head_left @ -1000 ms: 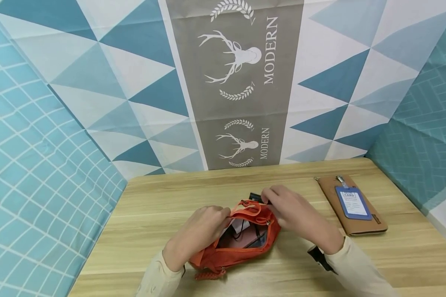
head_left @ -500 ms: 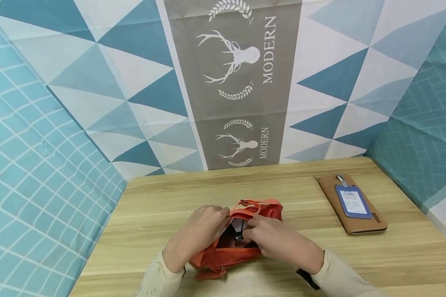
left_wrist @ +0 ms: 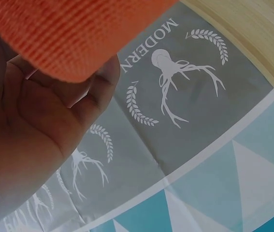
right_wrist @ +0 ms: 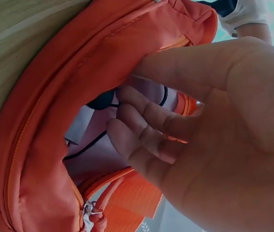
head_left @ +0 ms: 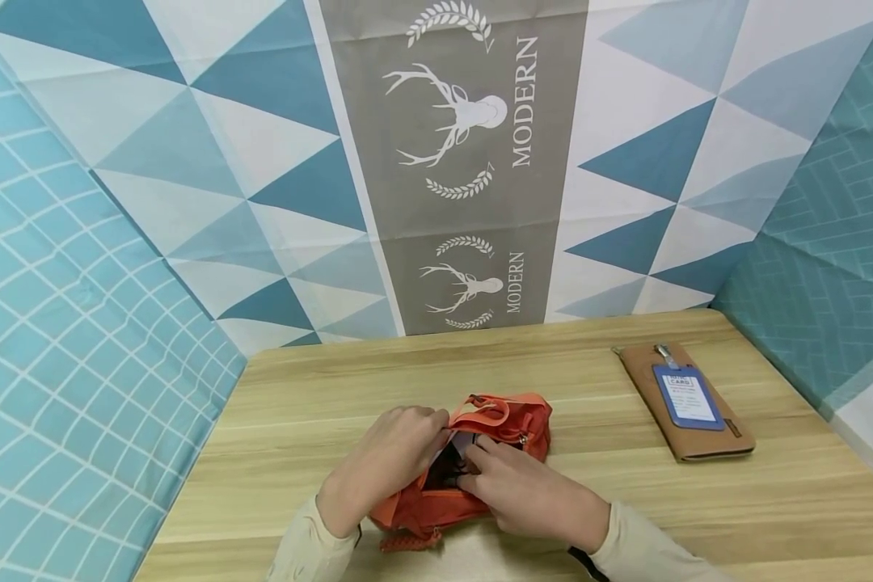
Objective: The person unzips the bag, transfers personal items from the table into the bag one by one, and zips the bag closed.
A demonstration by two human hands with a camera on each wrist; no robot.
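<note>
Red-orange bag point(head_left: 454, 508): sits unzipped on the wooden bench point(head_left: 320, 388), its mouth gaping upward between the two hands.
Left hand point(head_left: 393, 449): clamped on the bag's upper edge, fingers curled round it; the left wrist view shows a woven orange strap point(left_wrist: 79, 38) against them.
Right hand point(head_left: 524, 495): reaches into the mouth, fingers bent, beside a small black object point(right_wrist: 101, 100); the thumb tip is hidden behind the cloth, so I cannot tell whether anything is pinched.
Inside: a thin black cord point(right_wrist: 89, 147) and a white item point(right_wrist: 80, 124), partly covered.
Snag risk: the cord runs close to the fingers and could hook one, dragging contents up with it.
Collapse risk: the cloth looks soft; if the left hand slackens, the mouth may fold over the right wrist.
Zip risk: the metal zip pull point(right_wrist: 90, 209) at the opening could catch the cord.
Tan case point(head_left: 709, 444): well apart at the right, blue-framed badge point(head_left: 689, 398) on top; only a wide arm swing would likely knock it.
</note>
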